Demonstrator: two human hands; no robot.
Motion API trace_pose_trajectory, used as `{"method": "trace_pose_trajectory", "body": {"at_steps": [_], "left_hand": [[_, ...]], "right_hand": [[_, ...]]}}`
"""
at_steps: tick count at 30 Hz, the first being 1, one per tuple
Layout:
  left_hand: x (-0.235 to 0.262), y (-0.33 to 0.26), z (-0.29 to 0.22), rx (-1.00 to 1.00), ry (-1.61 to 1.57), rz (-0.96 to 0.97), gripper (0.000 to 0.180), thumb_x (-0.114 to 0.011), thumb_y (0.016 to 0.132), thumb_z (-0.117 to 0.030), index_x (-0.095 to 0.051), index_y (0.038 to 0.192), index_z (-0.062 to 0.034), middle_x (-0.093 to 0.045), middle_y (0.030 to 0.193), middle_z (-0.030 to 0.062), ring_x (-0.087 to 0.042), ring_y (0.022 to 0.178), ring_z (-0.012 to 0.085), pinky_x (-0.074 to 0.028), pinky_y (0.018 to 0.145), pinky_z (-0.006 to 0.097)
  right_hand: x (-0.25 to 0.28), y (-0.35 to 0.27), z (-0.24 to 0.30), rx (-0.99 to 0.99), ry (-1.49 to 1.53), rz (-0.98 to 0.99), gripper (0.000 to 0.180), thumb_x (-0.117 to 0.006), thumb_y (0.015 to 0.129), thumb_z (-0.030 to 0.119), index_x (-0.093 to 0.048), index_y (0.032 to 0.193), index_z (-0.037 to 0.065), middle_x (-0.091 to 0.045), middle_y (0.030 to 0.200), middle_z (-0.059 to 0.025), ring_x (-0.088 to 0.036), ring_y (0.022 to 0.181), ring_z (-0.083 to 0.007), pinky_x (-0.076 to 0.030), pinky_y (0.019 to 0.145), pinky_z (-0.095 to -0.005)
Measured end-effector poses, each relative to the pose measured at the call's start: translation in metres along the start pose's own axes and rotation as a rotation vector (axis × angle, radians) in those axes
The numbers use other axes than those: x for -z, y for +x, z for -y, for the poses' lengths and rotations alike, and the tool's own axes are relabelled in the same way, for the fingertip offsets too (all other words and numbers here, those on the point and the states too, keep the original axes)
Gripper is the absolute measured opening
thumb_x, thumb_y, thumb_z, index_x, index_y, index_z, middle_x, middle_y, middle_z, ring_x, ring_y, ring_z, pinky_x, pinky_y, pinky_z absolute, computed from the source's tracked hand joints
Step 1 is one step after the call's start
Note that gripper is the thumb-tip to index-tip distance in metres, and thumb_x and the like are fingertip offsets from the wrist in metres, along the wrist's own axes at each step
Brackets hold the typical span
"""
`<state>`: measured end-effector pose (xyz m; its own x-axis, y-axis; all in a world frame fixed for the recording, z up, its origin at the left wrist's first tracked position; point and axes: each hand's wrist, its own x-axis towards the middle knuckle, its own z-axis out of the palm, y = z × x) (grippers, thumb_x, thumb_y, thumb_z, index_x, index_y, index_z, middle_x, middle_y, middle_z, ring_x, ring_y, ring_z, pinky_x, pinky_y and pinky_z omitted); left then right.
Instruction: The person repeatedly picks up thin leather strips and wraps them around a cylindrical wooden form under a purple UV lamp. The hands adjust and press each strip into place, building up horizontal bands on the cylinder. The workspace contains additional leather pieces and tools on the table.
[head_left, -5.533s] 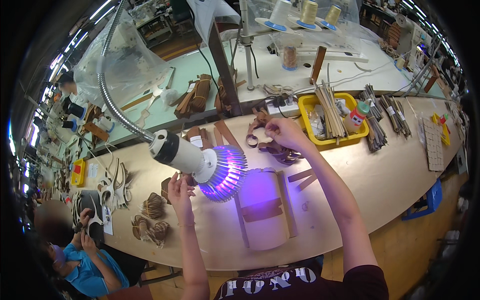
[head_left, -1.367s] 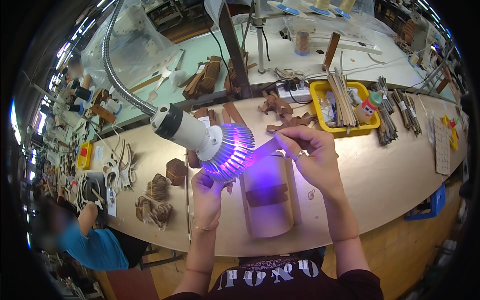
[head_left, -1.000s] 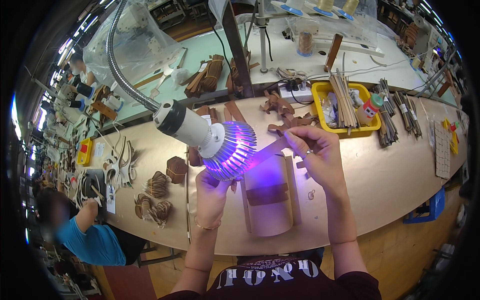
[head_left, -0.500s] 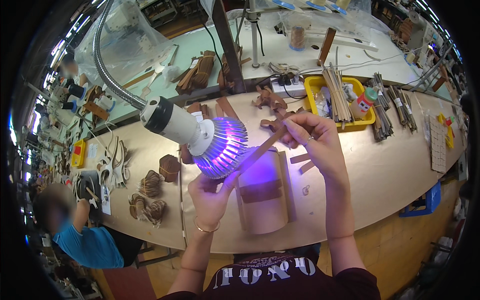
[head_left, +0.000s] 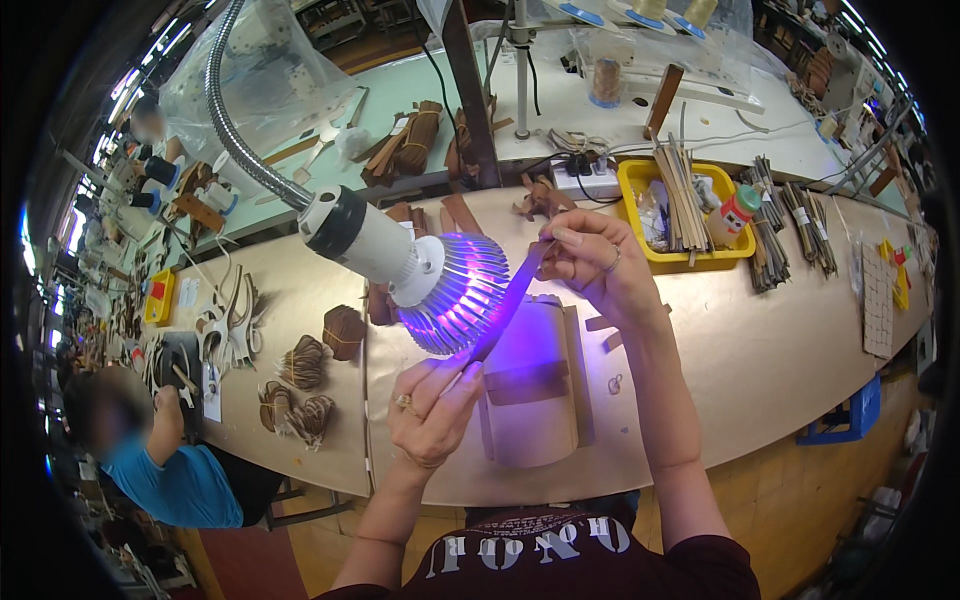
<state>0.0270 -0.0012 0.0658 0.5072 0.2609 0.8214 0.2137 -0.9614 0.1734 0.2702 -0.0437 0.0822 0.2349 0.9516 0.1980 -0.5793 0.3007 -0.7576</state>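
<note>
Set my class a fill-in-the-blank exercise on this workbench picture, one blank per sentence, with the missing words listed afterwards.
1. A strip runs from the left hand to the right hand, beside a glowing ____.
2. The bottle is in a tray coloured ____.
3. The cap on that bottle is ____.
4. The co-worker at the picture's left wears a top coloured ____.

Missing words: lamp; yellow; green; blue.
</note>
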Motion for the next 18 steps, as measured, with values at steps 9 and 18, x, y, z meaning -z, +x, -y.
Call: {"method": "trace_pose_trajectory", "body": {"at_steps": [9, 18], "left_hand": [[0.0, -0.003, 0.008, 0.01, 0.047, -0.04, 0.03, -0.079, 0.062, 0.005, -0.07, 0.089, -0.0051, -0.064, 0.098, 0.0082, -0.059, 0.084, 0.0239, -0.05, 0.066, 0.032], [0.011, -0.012, 0.017, 0.03, 0.079, -0.039, 0.032, -0.078, 0.061, 0.008, -0.07, 0.088, -0.0083, -0.065, 0.101, 0.0055, -0.059, 0.085, 0.0245, -0.05, 0.07, 0.033]], "right_hand": [[-0.006, 0.001, 0.001, 0.002, -0.209, -0.031, 0.017, -0.068, 0.083, 0.008, -0.065, 0.096, -0.002, -0.067, 0.092, -0.0094, -0.067, 0.084, -0.0156, -0.056, 0.077, -0.0272], [-0.017, -0.009, 0.015, 0.04, -0.507, -0.072, 0.029, -0.077, 0.073, 0.0, -0.058, 0.095, 0.004, -0.064, 0.087, -0.0039, -0.064, 0.084, -0.0106, -0.052, 0.078, -0.0246]]}}
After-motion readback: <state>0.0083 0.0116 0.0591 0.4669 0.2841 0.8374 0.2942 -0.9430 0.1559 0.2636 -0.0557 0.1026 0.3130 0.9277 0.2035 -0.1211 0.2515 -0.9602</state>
